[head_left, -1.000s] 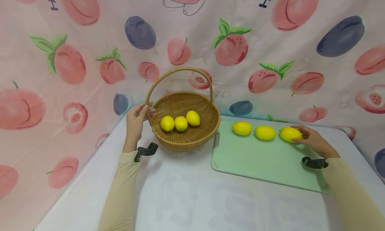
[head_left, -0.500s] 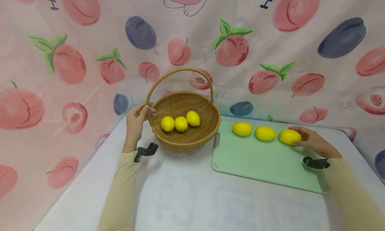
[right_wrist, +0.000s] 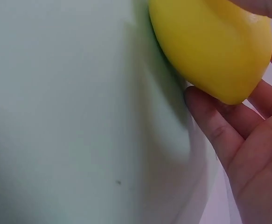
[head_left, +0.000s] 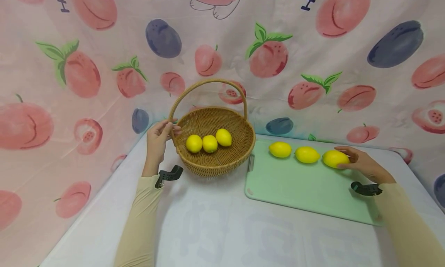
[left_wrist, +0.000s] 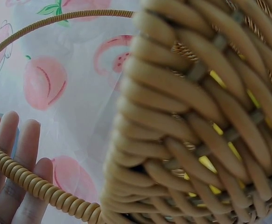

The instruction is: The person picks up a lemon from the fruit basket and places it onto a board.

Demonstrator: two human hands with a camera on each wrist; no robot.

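Note:
My left hand (head_left: 157, 141) is at the left foot of the wicker basket's handle (head_left: 208, 81), thumb in front, fingers behind. Seen from the left wrist, those fingers (left_wrist: 27, 149) pass behind the wrapped handle, beside the woven wall (left_wrist: 196, 116). Three yellow lemons (head_left: 209, 143) lie inside the basket (head_left: 215, 168). On the light green cutting board (head_left: 295, 189), my right hand (head_left: 365, 164) holds the rightmost lemon (head_left: 335, 159), its thumb on the near side and fingers round the far end. The right wrist view has this lemon (right_wrist: 215, 46) low over the board, fingers curving under its tip.
Two more lemons, one in the middle (head_left: 307, 154) and one at the left (head_left: 280, 149), lie in a row along the board's back. A fruit-print cloth (head_left: 222, 46) hangs close behind the basket and board. White cloth (head_left: 215, 220) covers the table in front.
The right hand and the lemon it holds have shifted very slightly left and nearer over the last second. The left hand and the basket keep their places.

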